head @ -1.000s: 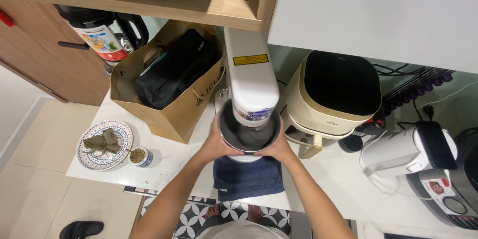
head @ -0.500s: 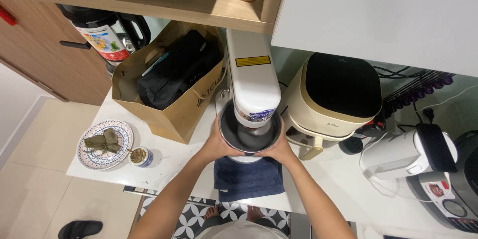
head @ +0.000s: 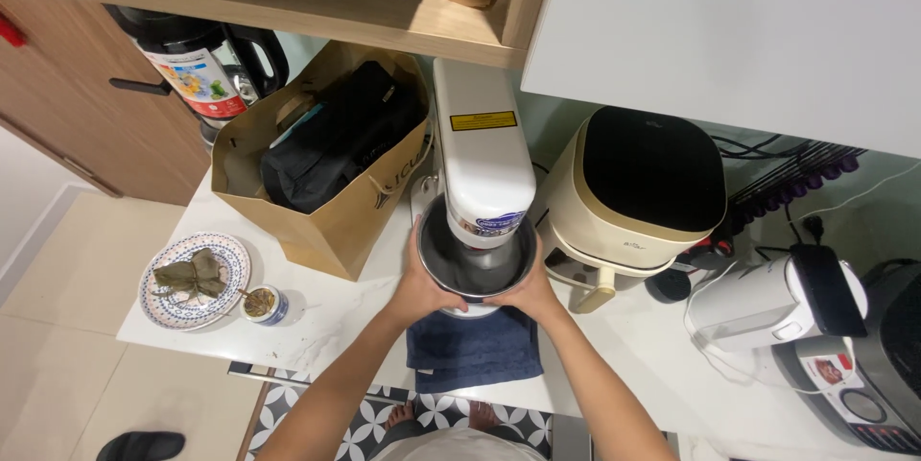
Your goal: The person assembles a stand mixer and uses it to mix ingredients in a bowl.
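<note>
Steel mixing bowl (head: 475, 264) sits under the head of a white stand mixer (head: 480, 164) on the pale counter (head: 326, 317), and both hands grip it from opposite sides. The left hand (head: 422, 288) curls around the bowl's left wall with the thumb up along the rim, and the right hand (head: 532, 293) does the same on the right wall, fingers wrapped and pressed to the metal (the bowl's inside looks bare and grey). Just below the bowl, a folded dark blue towel (head: 470, 351) lies at the counter's near edge, between the forearms. Left of the mixer stands a brown paper bag (head: 326, 221) with a black bag (head: 336, 140) inside it. Further left, near the counter's corner, a patterned plate (head: 158, 312) carries a leaf-wrapped parcel (head: 192, 274), with a small round cup (head: 261, 305) just beside the plate. Right of the mixer sits a cream appliance with a black top (head: 638, 188), and beyond it a white kettle (head: 767, 303).
</note>
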